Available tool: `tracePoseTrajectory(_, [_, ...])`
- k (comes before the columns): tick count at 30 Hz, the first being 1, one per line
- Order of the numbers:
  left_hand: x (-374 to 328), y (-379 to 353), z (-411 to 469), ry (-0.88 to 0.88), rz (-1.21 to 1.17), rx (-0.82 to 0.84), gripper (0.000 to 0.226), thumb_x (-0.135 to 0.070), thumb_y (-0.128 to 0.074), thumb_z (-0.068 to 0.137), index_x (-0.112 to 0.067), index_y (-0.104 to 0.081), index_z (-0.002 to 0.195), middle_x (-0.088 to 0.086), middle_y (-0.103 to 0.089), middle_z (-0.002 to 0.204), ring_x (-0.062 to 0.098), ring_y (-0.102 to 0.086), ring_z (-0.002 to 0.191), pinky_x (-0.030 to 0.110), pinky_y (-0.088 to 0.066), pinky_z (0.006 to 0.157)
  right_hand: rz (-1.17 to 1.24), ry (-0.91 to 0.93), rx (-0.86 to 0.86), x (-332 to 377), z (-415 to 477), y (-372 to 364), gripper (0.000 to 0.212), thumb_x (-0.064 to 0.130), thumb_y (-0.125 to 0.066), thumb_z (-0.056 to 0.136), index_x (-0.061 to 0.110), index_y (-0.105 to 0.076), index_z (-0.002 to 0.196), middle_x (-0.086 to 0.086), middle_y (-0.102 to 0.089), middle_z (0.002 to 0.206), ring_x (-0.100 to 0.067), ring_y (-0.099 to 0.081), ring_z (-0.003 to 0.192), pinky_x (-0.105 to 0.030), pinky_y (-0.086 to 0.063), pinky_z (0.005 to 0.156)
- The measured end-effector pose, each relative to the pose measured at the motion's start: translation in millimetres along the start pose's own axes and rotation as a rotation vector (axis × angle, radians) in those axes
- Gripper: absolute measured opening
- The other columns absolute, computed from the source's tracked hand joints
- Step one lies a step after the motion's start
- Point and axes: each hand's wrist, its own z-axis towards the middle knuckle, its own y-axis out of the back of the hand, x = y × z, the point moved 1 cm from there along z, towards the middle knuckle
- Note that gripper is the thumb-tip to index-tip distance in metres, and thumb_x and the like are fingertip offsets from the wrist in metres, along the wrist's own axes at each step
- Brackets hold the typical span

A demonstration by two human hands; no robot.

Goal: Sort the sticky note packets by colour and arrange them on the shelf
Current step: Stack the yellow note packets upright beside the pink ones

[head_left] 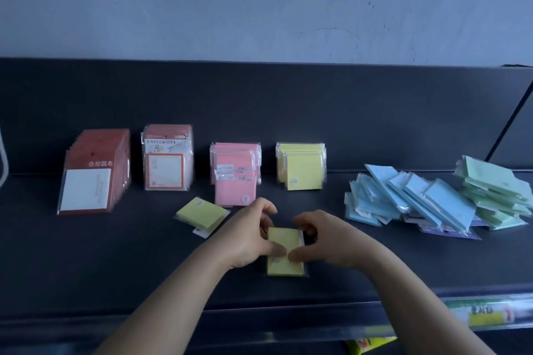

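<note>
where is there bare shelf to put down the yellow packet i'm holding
Bare shelf lies between the yellow row and the blue pile, and front left, before the red packets. Crowded at the right: blue pile against green pile.

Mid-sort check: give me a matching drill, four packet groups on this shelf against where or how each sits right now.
1 pink packets
2 blue packets
3 green packets
4 held yellow packet

A gripped by left hand and right hand
B far-right heap
C upright row, left of yellow row
D slumped pile, left of green packets

Pairs: 1-C, 2-D, 3-B, 4-A
</note>
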Motion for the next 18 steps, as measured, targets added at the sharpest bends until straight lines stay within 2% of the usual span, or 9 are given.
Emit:
tracePoseTrajectory(4, [12.1,5.5,-12.6,-0.037,-0.071,-0.065,0.051,-0.027,-0.082,0.075,-0.034,-0.054,0.116,-0.011,-0.060,0.100,0.005,-0.060,0.086,0.025,-0.052,0.078,0.040,0.012,-0.005,8.5,-1.8,-7.8,0.044,0.033,-0.082,0.071,0.024,-0.061,0.108,0.010,-0.058,0.092,-0.003,-0.053,0.076,-0.015,-0.043,0.064])
tracePoseTrajectory(7, [32.1,37.8,-11.8,0.017,0.040,-0.382,0.040,-0.036,-0.074,0.080,-0.023,-0.060,0.115,-0.003,-0.059,0.110,0.012,-0.059,0.094,0.024,-0.047,0.077,0.127,0.003,-0.004,10.8,-3.1,-10.6,0.039,0.025,-0.083,0.071,0.026,-0.058,0.101,0.011,-0.060,0.093,-0.004,-0.054,0.076,-0.019,-0.047,0.069])
tracePoseTrajectory(9, [48.3,62.4,-9.9,0.171,0.254,-0.537,0.052,-0.045,-0.067,0.082,-0.016,-0.056,0.123,0.007,-0.053,0.124,0.023,-0.052,0.112,0.032,-0.045,0.088,0.214,0.007,-0.036,11.8,-4.5,-13.3,0.042,0.020,-0.082,0.071,0.030,-0.055,0.101,0.008,-0.063,0.098,-0.011,-0.060,0.082,-0.029,-0.052,0.077])
tracePoseTrajectory(11, [64.0,77.8,-6.5,0.403,0.437,-0.440,0.064,-0.054,-0.062,0.082,-0.009,-0.051,0.126,0.014,-0.044,0.132,0.032,-0.043,0.120,0.038,-0.041,0.093,0.341,0.014,-0.074,13.3,-5.4,-17.5,0.044,0.012,-0.079,0.072,0.034,-0.054,0.100,0.002,-0.067,0.097,-0.020,-0.066,0.086,-0.040,-0.056,0.082])
tracePoseTrajectory(13, [76.2,82.6,-3.4,0.524,0.393,-0.304,0.069,-0.061,-0.065,0.076,-0.008,-0.057,0.119,0.014,-0.046,0.130,0.032,-0.046,0.116,0.038,-0.044,0.092,0.481,0.032,-0.091,15.5,-5.0,-23.0,0.044,0.001,-0.074,0.075,0.030,-0.055,0.102,-0.005,-0.068,0.095,-0.021,-0.067,0.084,-0.040,-0.057,0.076])
tracePoseTrajectory(15, [80.3,82.3,-2.9,0.499,0.219,-0.279,0.065,-0.059,-0.075,0.069,-0.007,-0.061,0.107,0.012,-0.054,0.119,0.029,-0.054,0.104,0.035,-0.047,0.081,0.556,0.034,-0.121,17.6,-4.9,-26.3,0.042,-0.005,-0.070,0.078,0.024,-0.056,0.104,-0.007,-0.067,0.095,-0.017,-0.066,0.083,-0.033,-0.056,0.072])
tracePoseTrajectory(18, [75.9,79.9,-11.0,0.398,-0.027,-0.312,0.055,-0.034,-0.085,0.069,-0.006,-0.054,0.105,0.006,-0.060,0.103,0.020,-0.055,0.085,0.029,-0.038,0.063,0.647,0.011,-0.154,16.8,-4.7,-28.9,0.044,-0.006,-0.069,0.079,0.024,-0.055,0.109,-0.007,-0.068,0.097,-0.018,-0.067,0.086,-0.034,-0.056,0.074])
